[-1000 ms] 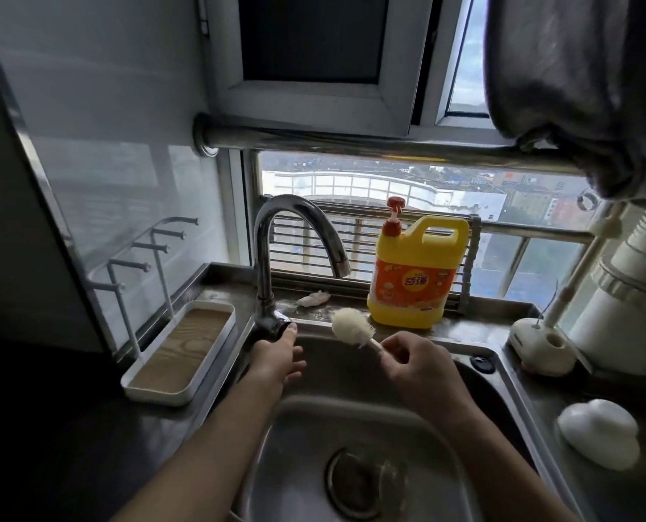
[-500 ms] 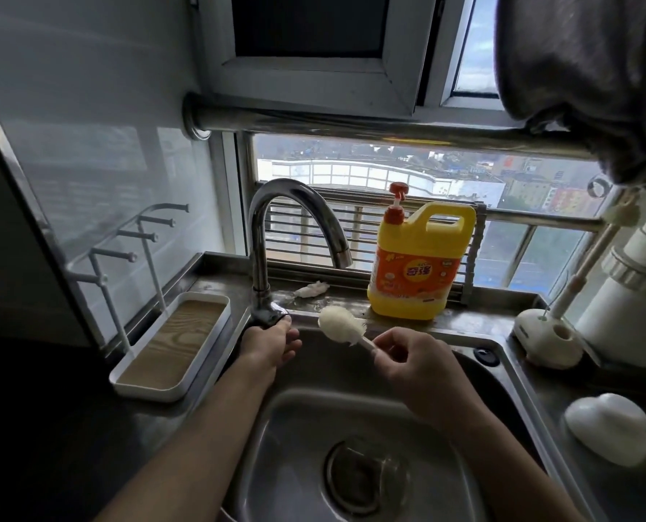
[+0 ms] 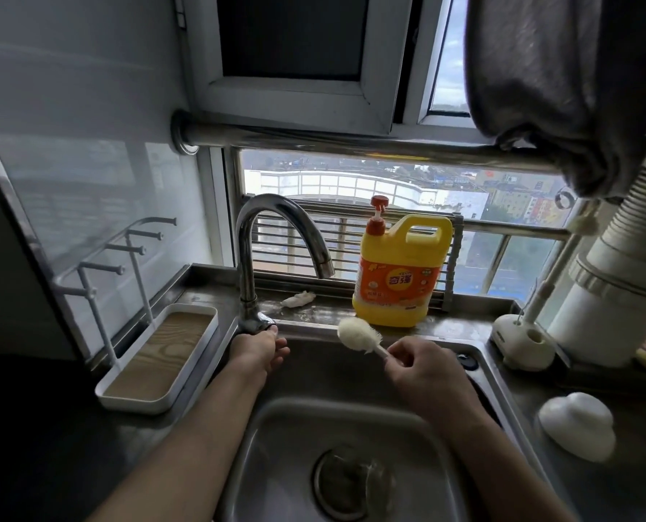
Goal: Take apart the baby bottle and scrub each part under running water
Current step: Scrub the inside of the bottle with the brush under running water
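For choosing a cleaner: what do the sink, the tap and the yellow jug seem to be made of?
Sink: probably stainless steel, brushed grey with soft reflections. Tap: polished metal, mirror-like highlights. Yellow jug: likely plastic, opaque, slightly glossy, moulded handle.

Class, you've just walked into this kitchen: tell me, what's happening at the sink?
A person works bare-handed at a steel sink. The left grip touches the lever at the base of the faucet. The right grip holds a sponge brush by its handle, its head raised below the spout. No water is visibly running, and neither grip holds a bottle part. A yellow dish-soap jug stands on the ledge behind.
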